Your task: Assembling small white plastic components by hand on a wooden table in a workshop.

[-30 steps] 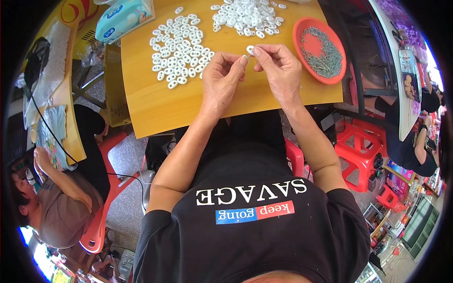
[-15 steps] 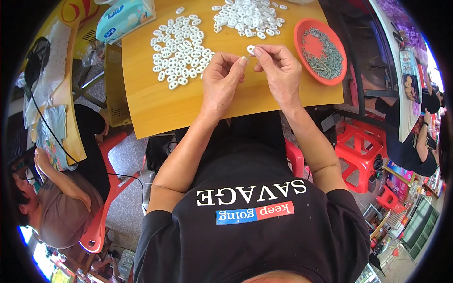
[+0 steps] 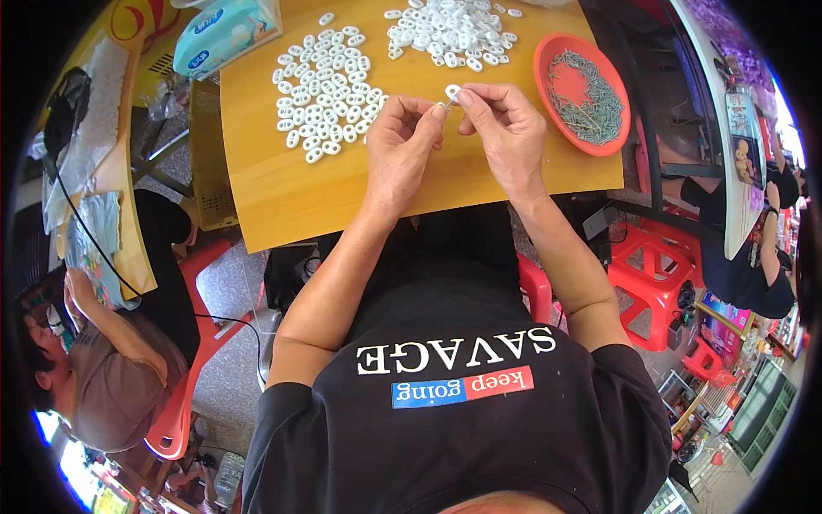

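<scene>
My left hand (image 3: pixel 402 146) and my right hand (image 3: pixel 512 137) meet above the wooden table, fingertips almost touching. Thumb and forefinger of the right hand pinch a small white plastic piece (image 3: pixel 452 91) with a hole in it. The left fingers are pinched close together beside it; a tiny, thin metallic thing shows at their tips, too small to name. Left of my hands lies a spread of white oval two-hole pieces (image 3: pixel 321 94). Beyond them is a heaped pile of similar white pieces (image 3: pixel 449 30).
A red oval dish (image 3: pixel 548 64) of small grey metal screws (image 3: pixel 599 107) stands right of my hands. At the table's far left is a blue tissue pack (image 3: pixel 224 36). Red stools (image 3: pixel 655 270) stand to the right. A seated person (image 3: pixel 120 368) is at another table on the left.
The white piece and my right fingertips have shifted very slightly left. Both pinches stay as they were, and the piles and dish look the same.
</scene>
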`<state>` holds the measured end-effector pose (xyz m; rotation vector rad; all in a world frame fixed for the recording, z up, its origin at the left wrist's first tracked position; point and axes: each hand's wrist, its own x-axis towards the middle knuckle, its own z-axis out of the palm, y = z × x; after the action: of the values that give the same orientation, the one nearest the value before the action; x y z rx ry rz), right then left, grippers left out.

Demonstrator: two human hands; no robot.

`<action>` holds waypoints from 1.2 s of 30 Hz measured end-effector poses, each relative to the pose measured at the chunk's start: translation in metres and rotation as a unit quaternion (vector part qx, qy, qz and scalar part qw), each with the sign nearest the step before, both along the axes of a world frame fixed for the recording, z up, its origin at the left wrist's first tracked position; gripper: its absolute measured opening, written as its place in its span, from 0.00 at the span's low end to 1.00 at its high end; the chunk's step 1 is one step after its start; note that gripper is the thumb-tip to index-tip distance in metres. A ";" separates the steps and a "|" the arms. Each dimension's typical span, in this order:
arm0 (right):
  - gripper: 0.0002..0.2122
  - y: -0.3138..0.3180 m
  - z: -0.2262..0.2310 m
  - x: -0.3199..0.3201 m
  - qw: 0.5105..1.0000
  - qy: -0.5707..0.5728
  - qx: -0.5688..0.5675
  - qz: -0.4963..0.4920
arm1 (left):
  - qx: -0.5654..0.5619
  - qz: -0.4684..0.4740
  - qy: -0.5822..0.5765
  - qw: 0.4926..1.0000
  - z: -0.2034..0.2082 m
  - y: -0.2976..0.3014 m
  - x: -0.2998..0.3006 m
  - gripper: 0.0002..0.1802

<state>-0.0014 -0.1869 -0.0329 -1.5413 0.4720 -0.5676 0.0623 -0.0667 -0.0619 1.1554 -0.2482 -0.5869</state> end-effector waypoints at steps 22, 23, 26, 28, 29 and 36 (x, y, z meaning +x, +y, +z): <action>0.07 0.000 -0.001 -0.002 1.000 0.001 0.018 0.014 | -0.006 -0.002 -0.003 1.000 0.000 0.001 0.000 0.06; 0.07 0.000 -0.001 -0.001 1.000 0.001 0.018 0.015 | -0.006 -0.001 -0.003 1.000 0.000 0.001 0.000 0.06; 0.07 -0.001 -0.002 -0.002 0.999 0.000 0.030 0.018 | -0.004 -0.002 0.000 1.000 0.001 0.001 0.000 0.06; 0.07 -0.002 -0.002 -0.001 0.999 -0.002 0.043 0.019 | -0.006 -0.001 -0.003 1.000 0.000 0.000 0.000 0.06; 0.07 -0.003 -0.003 -0.001 0.999 -0.001 0.043 0.020 | -0.006 0.000 -0.002 1.000 0.000 0.000 0.000 0.06; 0.08 -0.012 -0.006 -0.001 0.963 0.022 0.261 0.068 | -0.018 0.014 0.007 1.000 0.001 -0.001 -0.001 0.07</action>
<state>-0.0028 -0.1992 -0.0388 -1.0697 0.4989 -0.2703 0.0614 -0.0680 -0.0610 1.1181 -0.2305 -0.5640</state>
